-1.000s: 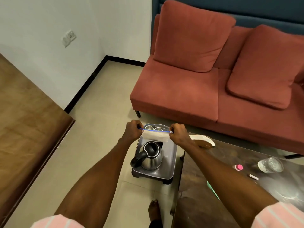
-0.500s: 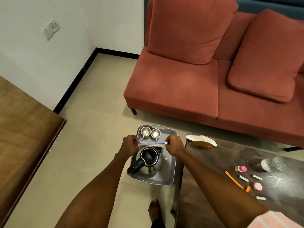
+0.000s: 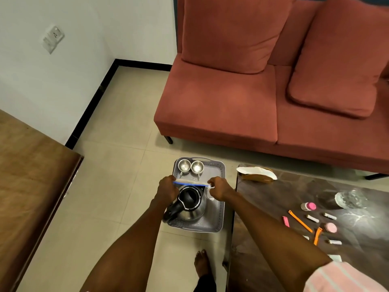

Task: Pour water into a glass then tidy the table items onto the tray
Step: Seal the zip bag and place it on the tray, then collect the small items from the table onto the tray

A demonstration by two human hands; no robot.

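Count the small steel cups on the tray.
2. Both stand side by side at the far end of the grey tray: one cup at the far left corner, the other cup touching its right side. None appear hidden.

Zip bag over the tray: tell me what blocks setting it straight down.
The kettle sits directly under the bag, which the left hand and right hand hold stretched. The bare tray floor lies beyond it, right of the two cups.
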